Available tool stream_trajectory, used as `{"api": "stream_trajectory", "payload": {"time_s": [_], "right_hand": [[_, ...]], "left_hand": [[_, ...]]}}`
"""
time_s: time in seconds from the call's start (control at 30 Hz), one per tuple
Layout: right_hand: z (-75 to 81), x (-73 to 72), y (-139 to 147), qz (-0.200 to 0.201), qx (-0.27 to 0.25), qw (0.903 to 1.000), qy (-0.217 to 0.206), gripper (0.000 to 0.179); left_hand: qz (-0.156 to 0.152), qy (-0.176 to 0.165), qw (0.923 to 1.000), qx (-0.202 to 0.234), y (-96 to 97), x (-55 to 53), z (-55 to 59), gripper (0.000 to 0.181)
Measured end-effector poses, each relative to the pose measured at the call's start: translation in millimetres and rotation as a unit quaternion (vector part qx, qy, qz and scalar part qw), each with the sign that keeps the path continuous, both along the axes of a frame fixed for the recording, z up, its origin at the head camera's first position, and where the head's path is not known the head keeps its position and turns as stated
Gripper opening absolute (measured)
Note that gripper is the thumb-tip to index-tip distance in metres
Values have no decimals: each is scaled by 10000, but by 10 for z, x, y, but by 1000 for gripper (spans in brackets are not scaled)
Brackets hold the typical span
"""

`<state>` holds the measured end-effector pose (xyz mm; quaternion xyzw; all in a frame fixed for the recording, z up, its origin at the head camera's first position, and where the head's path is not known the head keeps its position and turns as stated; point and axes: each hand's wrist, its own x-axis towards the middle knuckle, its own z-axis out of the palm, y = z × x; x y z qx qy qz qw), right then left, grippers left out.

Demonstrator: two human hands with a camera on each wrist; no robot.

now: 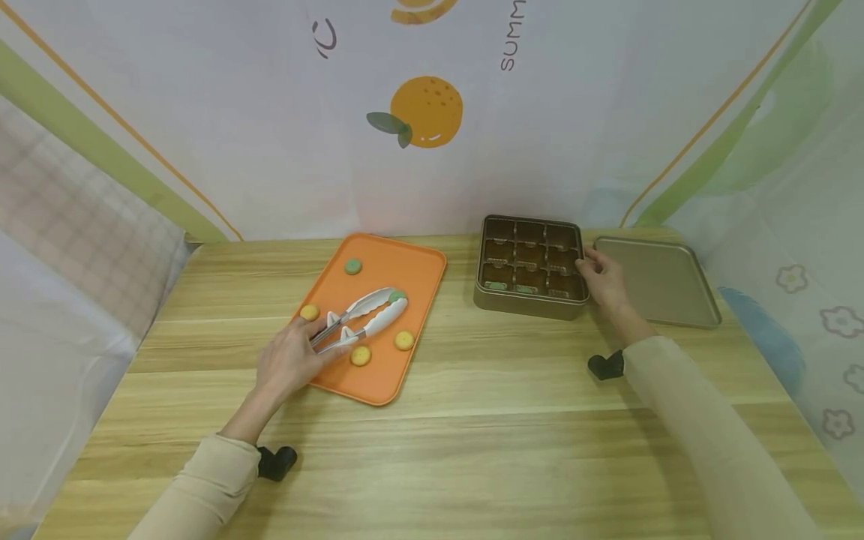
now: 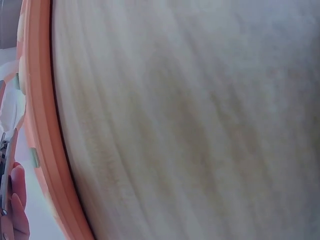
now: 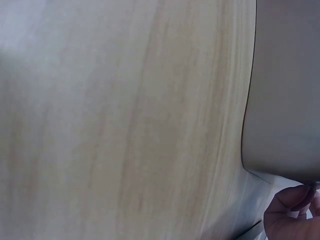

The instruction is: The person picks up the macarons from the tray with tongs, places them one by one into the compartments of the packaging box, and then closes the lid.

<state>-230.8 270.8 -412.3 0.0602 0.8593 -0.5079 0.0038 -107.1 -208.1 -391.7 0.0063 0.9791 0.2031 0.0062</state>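
Observation:
My left hand (image 1: 292,355) holds a pair of white-tipped tongs (image 1: 365,313) over the orange tray (image 1: 378,390). Between the tong tips is a green cookie-like disc (image 1: 397,297); whether they squeeze it I cannot tell. Another green disc (image 1: 353,266) and several yellow ones, one of them a yellow disc (image 1: 404,340), lie on the tray. My right hand (image 1: 605,283) grips the right wall of a bronze tin (image 1: 529,304), thumb and fingers at its rim. Inside, the tin has a brown divided insert, with green discs (image 1: 497,286) in two front compartments.
A flat bronze lid (image 1: 658,281) lies on the wooden table (image 1: 472,435) to the right of the tin, partly behind my right hand. Fabric with an orange print (image 1: 427,112) hangs along the table's back edge.

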Motion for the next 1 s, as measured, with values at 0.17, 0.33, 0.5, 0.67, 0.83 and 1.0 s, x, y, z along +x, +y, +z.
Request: {"api": "stream_trajectory", "payload": {"time_s": [0.17,0.33,0.5,0.67,0.83,1.0], "right_hand": [[-1,-7,0,-1,-26,10000,-24,54],[-6,-19,5,-40,-22,10000,-16,54],[-6,-18,4,-9,25,10000,-29,54],[0,-21,6,-3,72,10000,-10,53],[-5,-34,3,-54,35,10000,-21,53],[-3,-32,16,-57,-88,9999,-89,53]], "left_hand": [[-47,92,9999,47,45,-15,28,67],[-119,182,9997,133,169,-68,98,63],[-233,35,9995,221,380,-150,203,63],[-429,-40,9980,461,690,-263,287,60],[-661,49,9958,630,999,-367,331,57],[-808,68,9943,688,1280,-464,337,59]]}}
